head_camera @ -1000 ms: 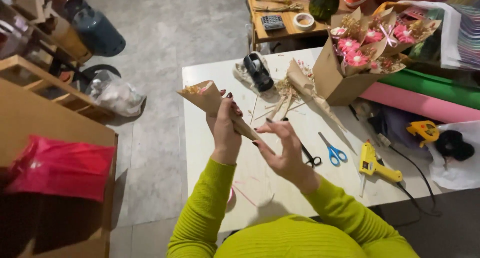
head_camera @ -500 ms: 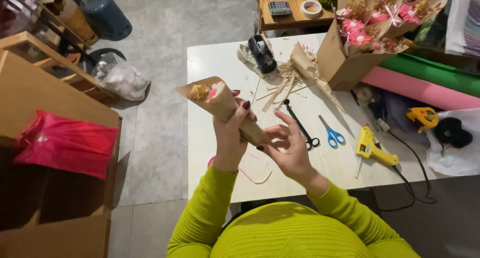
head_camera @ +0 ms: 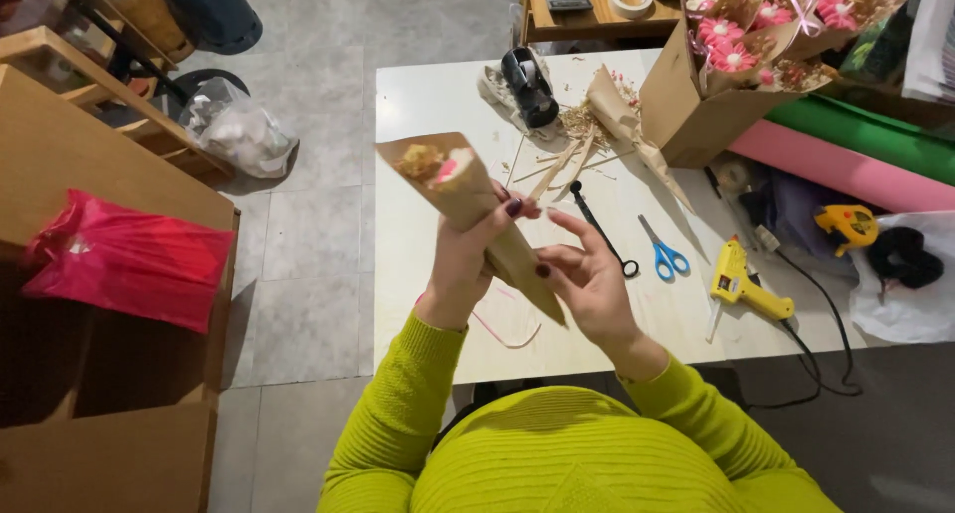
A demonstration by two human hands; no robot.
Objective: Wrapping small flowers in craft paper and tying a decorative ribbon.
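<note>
Here, the left hand (head_camera: 468,259) grips the paper cone (head_camera: 477,209) around its middle, fingers wrapped tight. The cone is held above the white table (head_camera: 428,105), tilted, mouth up and to the left, flowers inside. The right hand (head_camera: 587,279) touches the cone's lower part, fingers loosely spread. Black scissors (head_camera: 602,229), blue scissors (head_camera: 662,254) and a yellow glue gun (head_camera: 741,284) lie to the right.
</note>
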